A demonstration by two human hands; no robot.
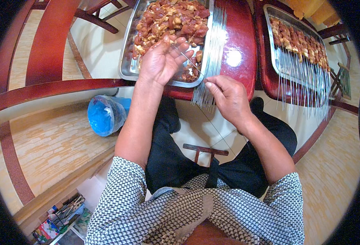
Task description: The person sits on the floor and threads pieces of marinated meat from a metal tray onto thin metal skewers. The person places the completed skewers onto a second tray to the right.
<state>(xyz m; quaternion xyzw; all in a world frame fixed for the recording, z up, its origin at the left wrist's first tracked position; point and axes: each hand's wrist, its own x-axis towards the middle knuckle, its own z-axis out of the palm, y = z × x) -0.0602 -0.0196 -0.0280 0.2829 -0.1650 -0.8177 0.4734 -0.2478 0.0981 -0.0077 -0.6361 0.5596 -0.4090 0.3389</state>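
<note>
Before me, a steel tray (125, 65) holds a heap of raw marinated meat chunks (170, 20). My left hand (163, 59) is palm up over the tray's near part, its thumb and forefinger pinched at what looks like a small piece of meat, mostly hidden by the fingers. The other fingers are spread. My right hand (230, 93) grips the near end of a thin metal skewer (189, 60), which slants up and left to the left fingertips. Beside the tray's right edge lies a bundle of bare metal skewers (214, 52), just beyond my right hand.
A second steel tray (273, 56) at the right holds loaded meat skewers (299, 46), their bare ends overhanging the edge. Both trays rest on glossy red chair seats (241, 46). A blue lined bin (101, 118) stands at left, below a red wooden rail (60, 90).
</note>
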